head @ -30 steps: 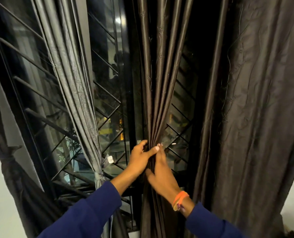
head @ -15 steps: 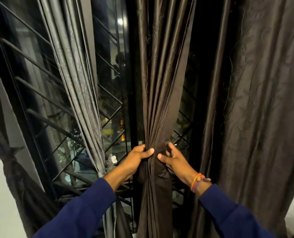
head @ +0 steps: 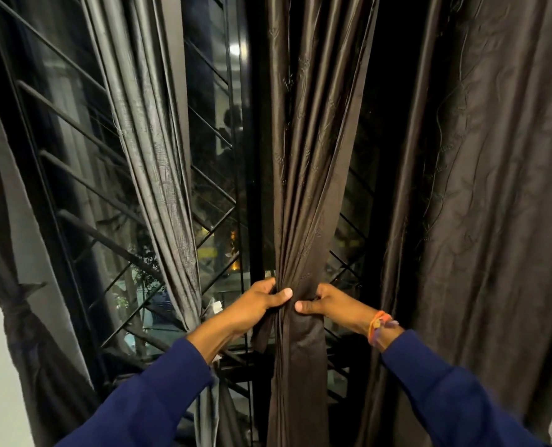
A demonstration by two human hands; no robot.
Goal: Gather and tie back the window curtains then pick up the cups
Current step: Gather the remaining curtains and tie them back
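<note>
Navy sleeves reached up from the bottom of the view, and both hands met on the middle curtain panel [head: 300,188]. The left hand [head: 258,306] had its fingers curled behind the gathered brown satin and its thumb pressed across the front; the right hand [head: 332,304] pinched the same bunch from the other side, an orange wristband [head: 377,327] at its wrist. Each grip was closed on fabric, the two thumbs nearly touching, and the folds narrowed to a waist between them. A loose strip of the same cloth [head: 261,337] hung just below the left hand, possibly the tie, though that was uncertain. This looked like the gathering step for this panel, the knot not yet made. The next move would likely call for one hand to hold the bunch while the other wrapped the strip around. Left of it, a grey curtain [head: 158,188] hung tied already; the wide right-hand curtain [head: 478,221] hung loose. Behind stood the window grille [head: 84,188]. No cups were in view.
</note>
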